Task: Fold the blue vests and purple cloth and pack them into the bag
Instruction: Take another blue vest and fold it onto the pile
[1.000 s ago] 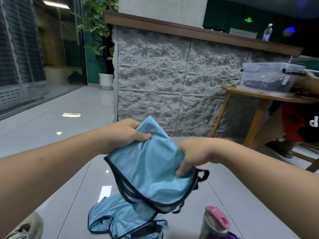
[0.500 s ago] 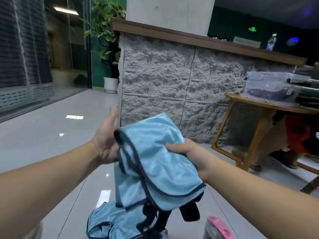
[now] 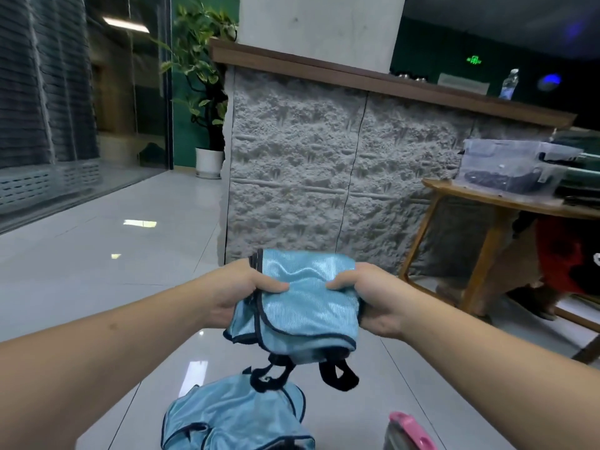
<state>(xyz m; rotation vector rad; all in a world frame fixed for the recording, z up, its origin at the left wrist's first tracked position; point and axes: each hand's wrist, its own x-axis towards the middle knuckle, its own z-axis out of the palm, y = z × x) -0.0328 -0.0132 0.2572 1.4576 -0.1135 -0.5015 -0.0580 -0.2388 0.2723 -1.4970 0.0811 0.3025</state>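
Note:
A light blue mesh vest with dark trim (image 3: 308,306) is folded into a compact bundle in the air in front of me. My left hand (image 3: 240,293) grips its left edge, thumb on top. My right hand (image 3: 370,297) grips its right edge the same way. Dark straps dangle below the bundle. A second blue vest (image 3: 233,417) lies crumpled on the tiled floor underneath. The purple cloth and the bag are not in view.
A pink-lidded bottle (image 3: 409,430) stands at the bottom right. A wooden table (image 3: 480,203) with a clear plastic bin (image 3: 513,164) is to the right, a person seated behind it. A stone-faced counter (image 3: 341,177) rises ahead; a potted plant (image 3: 207,105) stands at its left.
The vest has gone from a loose drape over my right hand to a flatter folded bundle. My left hand, open half a second ago, now grips its left edge.

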